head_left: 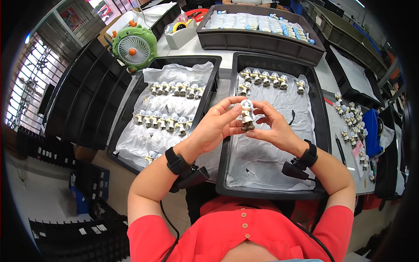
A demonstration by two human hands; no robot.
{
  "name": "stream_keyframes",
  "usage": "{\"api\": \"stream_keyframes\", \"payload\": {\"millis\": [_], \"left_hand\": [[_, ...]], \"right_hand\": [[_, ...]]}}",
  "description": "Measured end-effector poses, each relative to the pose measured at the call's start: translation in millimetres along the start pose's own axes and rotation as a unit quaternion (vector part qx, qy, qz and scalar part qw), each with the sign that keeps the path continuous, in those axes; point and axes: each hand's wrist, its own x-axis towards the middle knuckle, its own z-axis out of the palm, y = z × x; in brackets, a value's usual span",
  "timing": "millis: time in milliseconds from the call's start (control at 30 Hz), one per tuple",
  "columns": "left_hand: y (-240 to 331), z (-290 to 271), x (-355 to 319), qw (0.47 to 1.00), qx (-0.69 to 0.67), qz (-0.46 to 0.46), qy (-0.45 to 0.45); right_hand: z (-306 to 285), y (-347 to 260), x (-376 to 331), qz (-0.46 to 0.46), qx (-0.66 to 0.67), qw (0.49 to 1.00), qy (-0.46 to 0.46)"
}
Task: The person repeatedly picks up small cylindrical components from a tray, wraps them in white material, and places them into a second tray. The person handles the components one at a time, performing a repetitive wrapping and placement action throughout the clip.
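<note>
Between my two hands, over the right-hand black tray [325,131], a small figurine [247,115] with white hair, a pale outfit and dark legs stands upright. My left hand [214,124] grips it from the left with thumb and fingers. From the right, my right hand [276,125] closes round it too, thumb near its feet. Behind my hands, a row of similar figurines [265,78] rests on white paper lining that tray. In the left-hand black tray [216,72], more figurines [163,121] lie in rows on crumpled white paper.
A large grey-brown crate [262,51] with blue-and-white figurines stands at the back. A green fan [134,50] and a tape dispenser [181,35] are at the back left. Loose figurines [351,118], a blue box [371,131] and a dark pen-like tool [340,148] lie on the right.
</note>
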Motion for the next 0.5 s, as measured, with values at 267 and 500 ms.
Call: {"api": "stream_keyframes", "payload": {"millis": [267, 500], "left_hand": [[-5.8, 3.1, 0.1, 0.998, 0.062, 0.012, 0.020], [-7.2, 6.2, 2.0, 0.999, -0.007, -0.013, -0.050]], "right_hand": [[-1.6, -15.7, -1.1, -0.103, -0.128, 0.985, 0.060], [2.1, -17.5, -2.5, -0.168, -0.179, 0.967, 0.062]]}}
